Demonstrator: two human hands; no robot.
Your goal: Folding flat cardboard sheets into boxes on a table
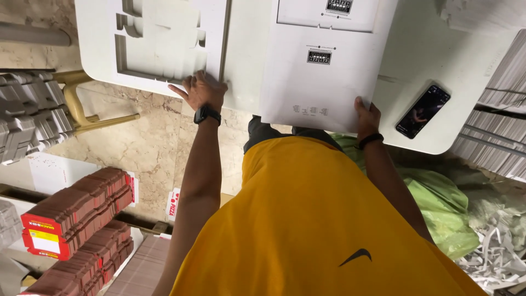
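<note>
Far out to the side of the left hand (201, 90), down on the floor, lie stacks of red folded cartons (76, 211). The left hand itself rests flat with fingers spread on the near edge of the white surface (416, 66), pressing on a white die-cut sheet (159, 44) whose cut-out waste frame lies just beyond its fingertips; it grips nothing.

Between the two hands lies the flat white carton blank (323, 66), overhanging the surface edge toward the body. The right hand (366, 116) pinches its near corner, thumb on top, fingers hidden beneath.

The blank looks light and thin, stiff enough to stay flat yet likely to bow or crease if lifted by one corner alone. Its face appears smooth, so it may slide easily. The surest hold seems to be both near corners or the two long edges.

Just beyond the right hand, further right, a dark phone (423, 111) lies on the surface.
</note>
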